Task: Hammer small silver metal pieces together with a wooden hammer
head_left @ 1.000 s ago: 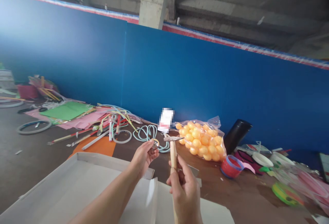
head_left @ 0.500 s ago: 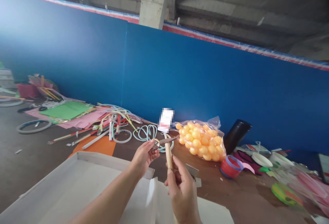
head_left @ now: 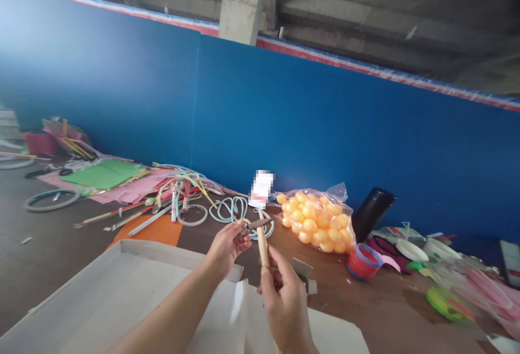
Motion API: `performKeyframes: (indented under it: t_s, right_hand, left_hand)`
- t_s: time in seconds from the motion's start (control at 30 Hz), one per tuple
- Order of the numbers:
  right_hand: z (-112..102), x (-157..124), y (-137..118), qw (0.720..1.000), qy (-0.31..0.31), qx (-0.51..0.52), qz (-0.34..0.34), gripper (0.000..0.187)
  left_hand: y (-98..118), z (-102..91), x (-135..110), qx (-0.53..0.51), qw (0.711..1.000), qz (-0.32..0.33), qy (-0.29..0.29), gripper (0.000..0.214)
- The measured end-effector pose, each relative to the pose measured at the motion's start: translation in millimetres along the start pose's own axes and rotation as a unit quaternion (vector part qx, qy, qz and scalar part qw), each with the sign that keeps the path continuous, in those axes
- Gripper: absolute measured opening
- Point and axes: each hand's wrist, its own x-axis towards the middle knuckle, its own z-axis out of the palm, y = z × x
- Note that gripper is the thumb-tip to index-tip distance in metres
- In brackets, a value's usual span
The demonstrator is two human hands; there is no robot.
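My left hand (head_left: 228, 243) is closed, its fingertips pinching the shiny metal end of a small knife (head_left: 260, 224) with a dark, pointed blade. The blade points right and lies across the top of a pale wooden stick (head_left: 263, 248); whether it cuts into the wood cannot be made out. Wrapped round the lower part of that stick is my right hand (head_left: 284, 297), which holds it nearly upright. Both hands are above a white open box (head_left: 162, 251), whose near part is hidden by my forearms.
Beyond my hands lie coiled pale-blue tubing (head_left: 229, 210) and a bag of orange balls (head_left: 314, 221). A black cylinder (head_left: 374, 210) leans by the blue partition (head_left: 284, 116). Red tape rolls (head_left: 363, 263) are to the right; green paper (head_left: 108, 174) and strips clutter the left.
The knife's blade and the top of the wooden stick have shifted slightly left. Both hands keep their grip.
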Motion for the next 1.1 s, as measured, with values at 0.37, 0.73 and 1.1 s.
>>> performKeyframes:
  t_s: [0.37, 0.73, 1.1]
  right_hand:
    - [-2.2, 6.2, 6.5, 0.997, 0.016, 0.029, 0.064, 0.035]
    - [10.4, 4.2, 31.7, 0.952, -0.153, 0.028, 0.263, 0.039]
    - [1.3, 5.5, 29.6, 0.958, -0.179, -0.162, 0.158, 0.033]
  left_hand:
    - [1.9, -3.6, 3.5, 0.008, 0.999, 0.031, 0.007, 0.013]
    - [2.0, -6.6, 3.3, 0.019, 0.999, 0.024, 0.031, 0.012]
    - [2.2, -5.2, 3.0, 0.041, 0.999, 0.015, 0.022, 0.015]
